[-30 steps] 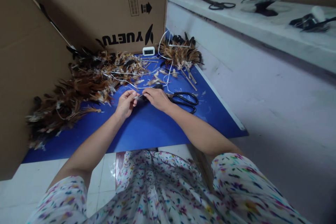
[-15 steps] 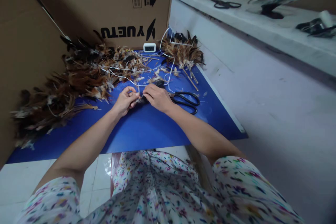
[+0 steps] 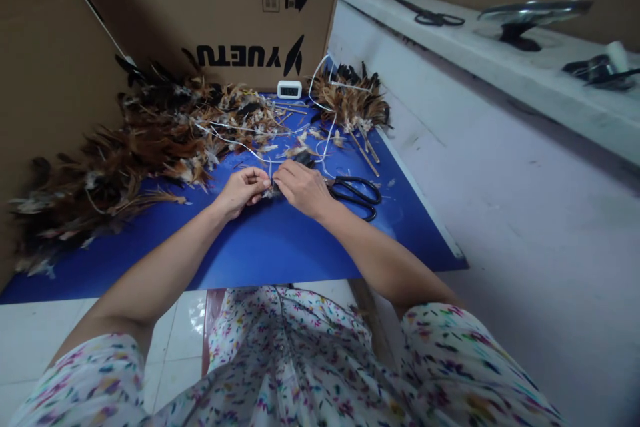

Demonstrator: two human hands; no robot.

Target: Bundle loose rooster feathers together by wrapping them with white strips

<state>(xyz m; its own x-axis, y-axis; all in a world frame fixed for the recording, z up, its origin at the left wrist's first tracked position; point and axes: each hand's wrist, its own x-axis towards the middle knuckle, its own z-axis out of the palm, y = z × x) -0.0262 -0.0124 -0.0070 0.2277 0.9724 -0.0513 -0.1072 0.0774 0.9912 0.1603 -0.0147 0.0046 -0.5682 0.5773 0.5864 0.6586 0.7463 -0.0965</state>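
Note:
Over the blue table my left hand point(image 3: 243, 193) is closed, thumb and forefinger pinched at a thin white string point(image 3: 271, 168). Beside it, nearly touching, my right hand point(image 3: 304, 188) has its fingers closed around a small dark feather bunch; a black feather point(image 3: 305, 159) shows behind the knuckles. Pale fluff shows between the two sets of fingertips, and most of what is held lies hidden under the fingers. Just right of my right hand lies a pair of scissors point(image 3: 357, 197) with black handles, its blades partly covered.
A long heap of brown and black feathers point(image 3: 155, 140) covers the table's left and back. Feather bundles on sticks point(image 3: 353, 100) lie back right, near a small white digital clock point(image 3: 289, 89). A cardboard box point(image 3: 225, 0) stands behind. A ledge point(image 3: 480, 30) on the right holds more scissors point(image 3: 433, 17).
Both hands stay close together over nearly the same spot, with slight finger movement. The whole view has shifted a little.

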